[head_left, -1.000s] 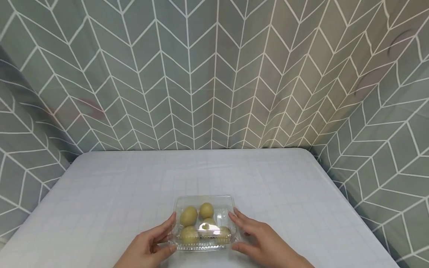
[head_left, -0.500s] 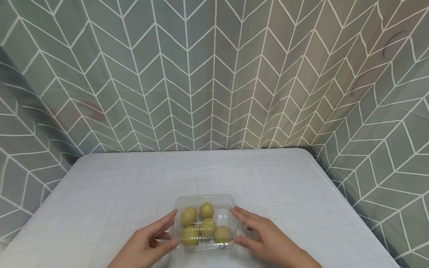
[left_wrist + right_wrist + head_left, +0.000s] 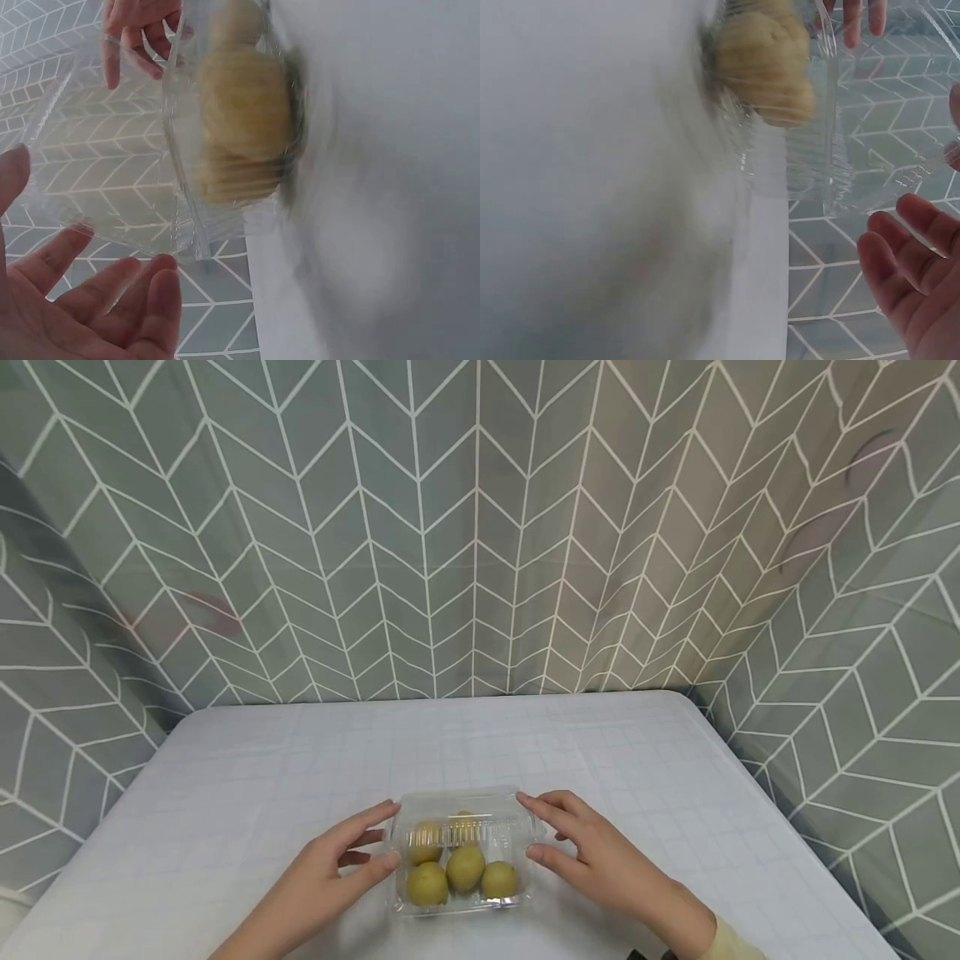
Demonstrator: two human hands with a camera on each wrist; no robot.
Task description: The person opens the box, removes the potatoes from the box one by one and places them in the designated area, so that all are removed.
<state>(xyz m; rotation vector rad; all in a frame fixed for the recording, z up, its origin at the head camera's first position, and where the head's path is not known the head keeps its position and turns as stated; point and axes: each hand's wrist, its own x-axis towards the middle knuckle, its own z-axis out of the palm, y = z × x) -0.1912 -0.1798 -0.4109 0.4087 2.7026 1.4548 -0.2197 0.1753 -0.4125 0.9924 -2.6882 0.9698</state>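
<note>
A clear plastic clamshell container (image 3: 457, 910) sits near the table's front edge. Several round yellow-green fruits (image 3: 465, 867) lie inside; their exact kind is unclear. The ridged lid (image 3: 97, 172) stands raised at an angle from the hinge at the far side, over the open base. My left hand (image 3: 330, 872) holds the lid's left side between thumb and index finger, the other fingers spread below. Opposite it, my right hand (image 3: 592, 860) holds the lid's right side the same way; in the right wrist view its remaining fingers (image 3: 915, 247) extend away from the plastic.
A white cloth with a faint grid covers the table (image 3: 450, 743). Grey-green chevron curtains (image 3: 480, 543) hang behind and along both sides. A pale yellow sleeve (image 3: 727, 943) and a small dark object (image 3: 636, 955) show at the bottom right.
The lid's ridged front edge has swung up and back, away from the base. Both hands have risen with it and moved slightly farther from my body. The fruits stay in the base.
</note>
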